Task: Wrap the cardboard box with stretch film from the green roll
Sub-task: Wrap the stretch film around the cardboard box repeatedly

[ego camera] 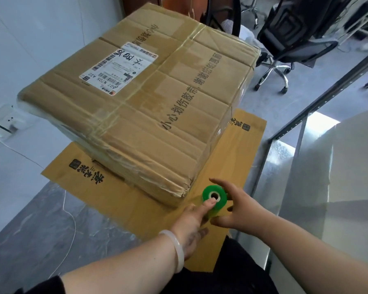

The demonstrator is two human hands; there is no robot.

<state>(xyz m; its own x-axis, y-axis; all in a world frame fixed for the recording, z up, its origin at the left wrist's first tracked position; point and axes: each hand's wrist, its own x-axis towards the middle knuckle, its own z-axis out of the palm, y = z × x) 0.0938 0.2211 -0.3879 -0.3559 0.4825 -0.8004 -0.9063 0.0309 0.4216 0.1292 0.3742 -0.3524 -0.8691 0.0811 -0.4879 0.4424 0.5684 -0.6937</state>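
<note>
The green roll (221, 193) hangs just beside the near right corner of the cardboard box (136, 98), above the near right part of the flattened printed carton (106, 194) that carries the box. Its core stands roughly upright, with the open end facing up at you. Your left hand (191, 221) grips it from below, thumb (209, 202) laid across the core end. Your right hand (238, 205) is spread around its right side (whether it presses on the roll, I cannot tell). Both hands sit together at the roll. The box lies ahead and to your left, so the film has to pay out that way. Glossy stretch film (40, 117) already clings to the box's left side.
</note>
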